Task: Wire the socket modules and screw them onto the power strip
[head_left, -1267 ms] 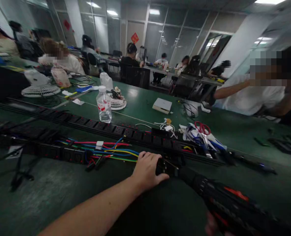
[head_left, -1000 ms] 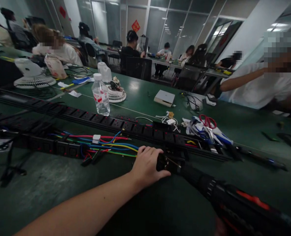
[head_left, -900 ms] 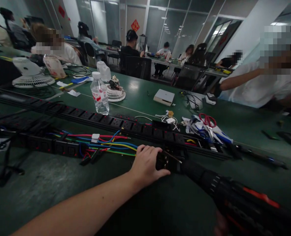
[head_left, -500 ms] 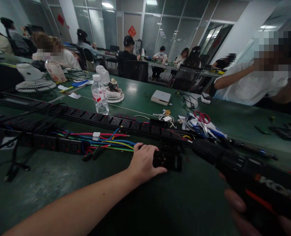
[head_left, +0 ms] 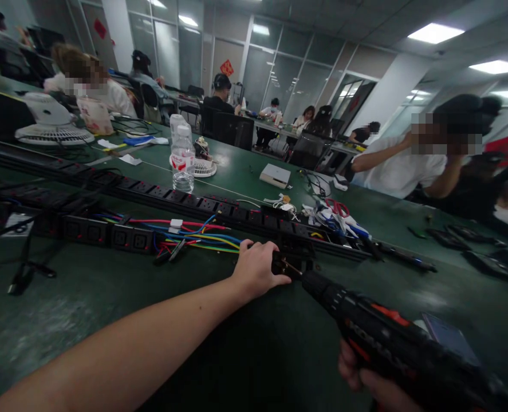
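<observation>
My left hand (head_left: 257, 269) is closed around a small black housing (head_left: 282, 263) with brassy metal parts inside, holding it down on the green table. My right hand (head_left: 365, 375) grips a black and orange cordless drill (head_left: 357, 315) by its handle. The drill's thin bit (head_left: 294, 268) points left and reaches the housing's metal parts; whether it sits in a screw I cannot tell. Red, blue, yellow and green wires (head_left: 206, 234) run from the left up to my left hand. Black socket blocks (head_left: 129, 237) lie at the other end of these wires.
Behind my hands a long black power strip (head_left: 185, 197) crosses the table (head_left: 86, 309). Beyond it stand a water bottle (head_left: 182, 163), a white box (head_left: 275, 175) and red-handled scissors (head_left: 337, 207). A phone (head_left: 449, 337) lies right of the drill. A person in white (head_left: 402, 163) sits opposite.
My right hand has brought the drill left and down, so its bit now reaches the housing. The left hand keeps its hold. The camera view has shifted slightly.
</observation>
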